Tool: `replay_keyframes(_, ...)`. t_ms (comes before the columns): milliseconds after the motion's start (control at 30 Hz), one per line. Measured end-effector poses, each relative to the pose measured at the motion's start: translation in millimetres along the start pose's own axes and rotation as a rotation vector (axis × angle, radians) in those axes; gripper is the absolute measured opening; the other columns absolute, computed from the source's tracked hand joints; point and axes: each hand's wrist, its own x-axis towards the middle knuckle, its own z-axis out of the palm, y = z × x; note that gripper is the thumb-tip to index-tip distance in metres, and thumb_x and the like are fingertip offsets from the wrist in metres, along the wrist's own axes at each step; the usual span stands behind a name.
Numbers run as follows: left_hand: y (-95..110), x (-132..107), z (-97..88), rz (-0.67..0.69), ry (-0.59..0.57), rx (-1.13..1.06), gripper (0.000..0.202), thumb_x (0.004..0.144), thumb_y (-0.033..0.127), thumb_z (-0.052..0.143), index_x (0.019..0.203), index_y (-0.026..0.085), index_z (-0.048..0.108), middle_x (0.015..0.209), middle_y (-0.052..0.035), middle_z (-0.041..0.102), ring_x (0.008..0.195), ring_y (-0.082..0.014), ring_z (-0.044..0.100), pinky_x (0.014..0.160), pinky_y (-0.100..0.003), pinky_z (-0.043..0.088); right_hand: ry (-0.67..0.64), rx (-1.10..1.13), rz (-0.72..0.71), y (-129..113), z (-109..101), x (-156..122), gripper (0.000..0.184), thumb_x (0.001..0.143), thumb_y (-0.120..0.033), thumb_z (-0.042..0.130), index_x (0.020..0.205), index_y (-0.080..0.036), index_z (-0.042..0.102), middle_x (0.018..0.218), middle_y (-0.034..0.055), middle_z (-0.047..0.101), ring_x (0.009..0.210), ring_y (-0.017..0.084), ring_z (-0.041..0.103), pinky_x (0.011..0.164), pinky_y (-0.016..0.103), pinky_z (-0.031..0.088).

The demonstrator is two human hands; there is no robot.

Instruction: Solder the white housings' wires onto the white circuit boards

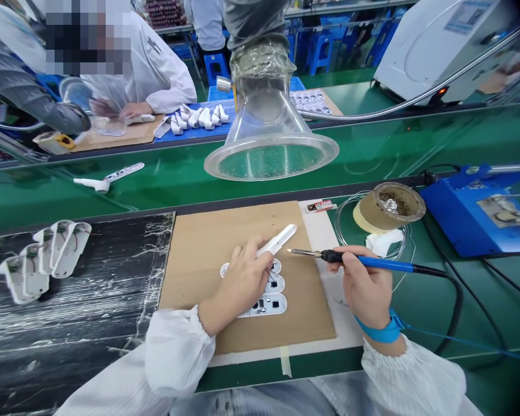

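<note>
My right hand [367, 283] grips a blue soldering iron [381, 263], its tip pointing left over the cardboard mat [195, 277]. Close to that tip is the end of a slim white plastic housing [281, 238], which my left hand [245, 277] holds with its fingers closed around the lower part. Beneath the left hand lie several white circuit boards [271, 304] with rounded ends and black chips, stacked edge to edge. The hand covers their left portions. Thin wires show beside the thumb.
A clear fume hood [271, 144] hangs ahead. At right stand a solder cleaning pot [387, 205], coiled solder wire [342, 216] and a blue soldering station [481, 211]. Several white housings [71, 248] rest on the black surface at left. A co-worker [143, 63] sits across the green divider.
</note>
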Motion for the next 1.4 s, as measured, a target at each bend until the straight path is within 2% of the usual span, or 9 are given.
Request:
replay_keyframes(167,2,3,-0.7,0.031,0.017,0.058,0.022,0.105,0.005,0.047,0.101,0.02,0.062,0.147,-0.0172,0.06,0.111,-0.0294,0.064,0.081,-0.04,0.047,-0.01,-0.08,0.043,0,0,-2,0.015,0.097,-0.038,0.078,0.098,-0.023,0.082,0.087,0.0056,0.08,0.066,0.02,0.075,0.061,0.033,0.062)
replay_keyframes(633,3,3,2.3,0.052,0.056,0.066,0.022,0.101,0.002,0.046,0.095,0.019,0.059,0.144,-0.0192,0.061,0.102,-0.0299,0.063,0.079,-0.041,0.045,-0.066,-0.189,0.001,-10,8,-2,0.014,0.096,-0.034,0.076,0.092,-0.022,0.081,0.065,0.0016,0.073,0.056,0.018,0.07,0.054,0.028,0.059)
replay_keyframes(967,6,4,1.5,0.059,0.055,0.098,0.022,0.103,0.004,0.046,0.096,0.019,0.06,0.145,-0.02,0.062,0.112,-0.0329,0.063,0.08,-0.042,0.045,-0.09,-0.264,-0.007,-19,17,2,0.018,0.094,-0.039,0.079,0.085,-0.023,0.08,0.059,0.0001,0.072,0.05,0.017,0.07,0.049,0.025,0.058)
replay_keyframes(1100,7,4,1.1,0.053,0.055,0.094,0.023,0.102,0.003,0.046,0.095,0.019,0.061,0.145,-0.0208,0.062,0.106,-0.0323,0.064,0.08,-0.043,0.046,-0.102,-0.289,-0.008,-21,19,3,0.021,0.094,-0.041,0.079,0.085,-0.022,0.079,0.058,0.0004,0.072,0.05,0.017,0.071,0.049,0.026,0.059)
replay_keyframes(1400,7,4,1.1,0.057,0.079,0.109,0.023,0.098,0.0,0.049,0.094,0.019,0.061,0.143,-0.0197,0.064,0.101,-0.0307,0.065,0.078,-0.041,0.046,-0.12,-0.273,-0.011,-20,18,2,0.01,0.093,-0.028,0.074,0.086,-0.022,0.079,0.06,-0.0007,0.073,0.052,0.015,0.072,0.052,0.022,0.058)
